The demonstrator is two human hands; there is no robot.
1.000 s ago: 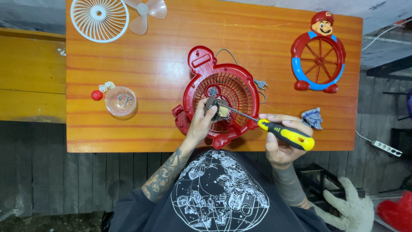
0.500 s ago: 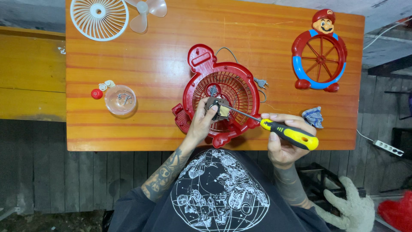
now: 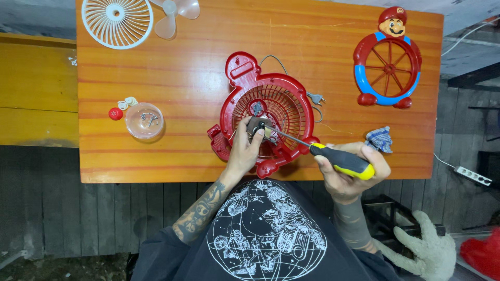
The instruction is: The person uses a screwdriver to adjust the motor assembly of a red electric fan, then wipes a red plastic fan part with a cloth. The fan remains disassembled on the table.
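Note:
A red plastic fan housing (image 3: pixel 291 99) with a round grille lies in the middle of the orange wooden table (image 3: pixel 208 41). My left hand (image 3: pixel 244 151) rests inside the housing and pinches a small grey-brown motor (image 3: pixel 258 125) at its centre. My right hand (image 3: pixel 350 169) is shut on a screwdriver (image 3: pixel 341 160) with a black and yellow handle. The thin shaft runs up and left, and its tip meets the motor beside my left fingers. A grey cable with a plug (image 3: pixel 314 97) comes out of the housing's right side.
A white fan grille (image 3: pixel 116 21) and translucent blades (image 3: pixel 175 13) lie at the far left. A clear round dish (image 3: pixel 144 120) of screws, a red knob (image 3: pixel 115 113) and small white pieces sit at left. A red and blue character-shaped frame (image 3: pixel 388 62) lies far right, a checked cloth (image 3: pixel 378 139) near my right hand.
My right hand with the screwdriver handle has shifted slightly right and down along the table's front edge. The tip stays at the motor, and my left hand keeps its grip.

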